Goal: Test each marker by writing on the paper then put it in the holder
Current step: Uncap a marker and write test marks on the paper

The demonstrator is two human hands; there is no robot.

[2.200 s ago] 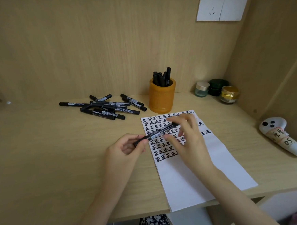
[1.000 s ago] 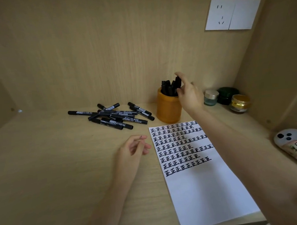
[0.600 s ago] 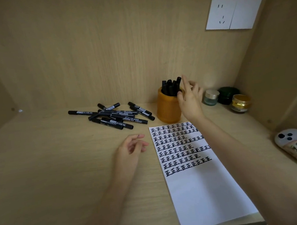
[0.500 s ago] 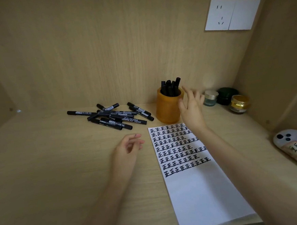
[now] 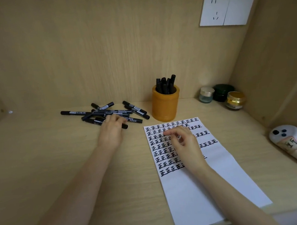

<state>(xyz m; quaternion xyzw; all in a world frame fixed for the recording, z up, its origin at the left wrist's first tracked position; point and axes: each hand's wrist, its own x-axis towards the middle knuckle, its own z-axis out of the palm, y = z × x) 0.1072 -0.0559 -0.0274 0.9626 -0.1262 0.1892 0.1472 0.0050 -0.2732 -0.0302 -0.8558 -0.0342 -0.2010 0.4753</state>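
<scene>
Head view: I see paper overhanging the front edge of bench; wide stretch of bench front left. Holder just behind paper, packed with upright markers. Loose markers piled left of holder. Left hand lies on pile, grip unclear to me. Right hand over paper, fingers loosely curled, holding nothing. Three jars in right back corner.

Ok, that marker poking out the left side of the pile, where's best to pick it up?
I'd take the marker by its free left half, pinching across the barrel from above. It lies flat on the desk, and its right end runs in among the other markers, so that end looks crowded.
</scene>
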